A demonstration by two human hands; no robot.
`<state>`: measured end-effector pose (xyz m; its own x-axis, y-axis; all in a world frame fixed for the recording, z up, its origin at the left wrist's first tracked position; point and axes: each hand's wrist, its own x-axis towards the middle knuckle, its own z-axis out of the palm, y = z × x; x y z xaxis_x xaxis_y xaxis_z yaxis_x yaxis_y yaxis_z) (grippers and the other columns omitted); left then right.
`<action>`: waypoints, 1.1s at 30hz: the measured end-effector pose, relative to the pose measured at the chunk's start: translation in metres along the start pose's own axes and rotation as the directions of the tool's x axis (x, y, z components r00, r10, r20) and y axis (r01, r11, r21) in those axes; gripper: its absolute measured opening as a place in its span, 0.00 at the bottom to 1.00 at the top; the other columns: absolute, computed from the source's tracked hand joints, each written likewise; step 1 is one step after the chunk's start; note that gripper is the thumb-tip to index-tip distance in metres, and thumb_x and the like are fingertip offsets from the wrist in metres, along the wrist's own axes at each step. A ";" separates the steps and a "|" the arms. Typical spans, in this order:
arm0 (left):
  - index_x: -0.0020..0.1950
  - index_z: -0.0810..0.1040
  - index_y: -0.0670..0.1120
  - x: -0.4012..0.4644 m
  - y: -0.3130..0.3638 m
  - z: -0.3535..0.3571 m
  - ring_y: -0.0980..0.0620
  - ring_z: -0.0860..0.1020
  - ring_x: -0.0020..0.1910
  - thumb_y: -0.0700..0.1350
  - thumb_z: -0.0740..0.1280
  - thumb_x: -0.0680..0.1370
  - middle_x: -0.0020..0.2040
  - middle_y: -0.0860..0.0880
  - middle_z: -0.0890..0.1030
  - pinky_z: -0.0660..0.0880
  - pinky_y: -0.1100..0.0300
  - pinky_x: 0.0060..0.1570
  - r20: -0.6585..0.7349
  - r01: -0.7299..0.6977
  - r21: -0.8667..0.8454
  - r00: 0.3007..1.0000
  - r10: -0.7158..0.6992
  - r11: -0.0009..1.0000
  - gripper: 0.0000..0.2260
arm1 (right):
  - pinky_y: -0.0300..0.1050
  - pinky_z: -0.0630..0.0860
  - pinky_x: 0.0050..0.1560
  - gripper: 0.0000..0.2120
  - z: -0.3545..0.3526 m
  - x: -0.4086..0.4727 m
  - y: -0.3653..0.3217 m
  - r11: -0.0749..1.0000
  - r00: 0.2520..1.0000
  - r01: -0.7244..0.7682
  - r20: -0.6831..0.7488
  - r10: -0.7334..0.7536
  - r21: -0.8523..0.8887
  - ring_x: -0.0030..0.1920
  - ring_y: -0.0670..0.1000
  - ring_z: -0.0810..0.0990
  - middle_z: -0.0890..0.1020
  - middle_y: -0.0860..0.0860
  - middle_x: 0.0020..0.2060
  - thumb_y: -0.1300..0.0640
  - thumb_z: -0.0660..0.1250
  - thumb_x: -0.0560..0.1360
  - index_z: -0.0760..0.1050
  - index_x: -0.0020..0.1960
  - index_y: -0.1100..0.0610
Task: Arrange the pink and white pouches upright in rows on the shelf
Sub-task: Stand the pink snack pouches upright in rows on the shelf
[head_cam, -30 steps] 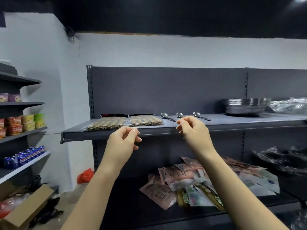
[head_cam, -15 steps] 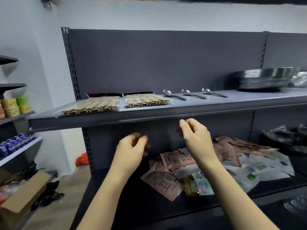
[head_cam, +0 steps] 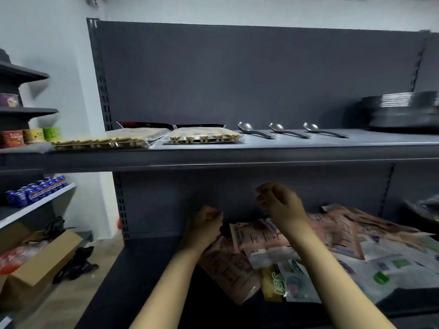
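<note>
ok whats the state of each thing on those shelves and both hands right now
pink and white pouches: lying flat in a loose overlapping pile on the lower shelf, none upright
left hand: fingers curled, holds nothing, above the pile's left edge
right hand: fingers loosely curled, holds nothing, above the pile
stick packs: two, flat side by side on the upper shelf
spoons: three, in a row, bowls up
metal bowls: stacked

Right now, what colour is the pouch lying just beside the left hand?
Pink, with dark print on it. The pouch shows best, and only, in the head view.
</note>
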<state>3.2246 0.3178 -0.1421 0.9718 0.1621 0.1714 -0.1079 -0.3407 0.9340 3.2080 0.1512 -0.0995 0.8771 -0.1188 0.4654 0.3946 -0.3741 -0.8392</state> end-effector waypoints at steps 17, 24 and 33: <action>0.71 0.68 0.46 0.045 -0.066 0.096 0.45 0.74 0.62 0.58 0.64 0.74 0.66 0.45 0.74 0.73 0.57 0.59 0.049 0.295 0.119 0.952 -0.303 0.948 0.28 | 0.31 0.65 0.29 0.08 -0.011 0.002 0.061 0.991 0.990 0.035 0.138 -0.016 -0.130 0.33 0.45 0.73 0.77 0.46 0.33 0.61 0.58 0.78 0.75 0.45 0.55; 0.64 0.73 0.42 0.063 -0.067 0.108 0.44 0.78 0.56 0.52 0.72 0.69 0.61 0.42 0.78 0.77 0.53 0.56 0.007 0.443 0.066 0.896 -0.444 0.894 0.27 | 0.46 0.71 0.39 0.10 0.003 -0.002 0.076 0.990 0.994 0.021 0.112 -0.005 -0.141 0.39 0.54 0.78 0.80 0.55 0.38 0.61 0.57 0.79 0.76 0.45 0.60; 0.47 0.76 0.44 0.063 0.002 0.071 0.51 0.77 0.41 0.38 0.59 0.79 0.48 0.42 0.80 0.77 0.62 0.42 0.253 0.404 -0.433 0.912 -0.322 0.806 0.07 | 0.44 0.71 0.54 0.23 0.017 0.000 0.089 0.937 0.963 0.154 0.258 -0.072 -0.314 0.61 0.56 0.75 0.77 0.55 0.59 0.62 0.68 0.71 0.69 0.65 0.56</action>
<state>3.3000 0.2617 -0.1521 0.9744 0.0230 -0.2237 0.2153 0.1922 0.9575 3.2481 0.1335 -0.1790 0.8874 0.1499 0.4359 0.4188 -0.6572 -0.6266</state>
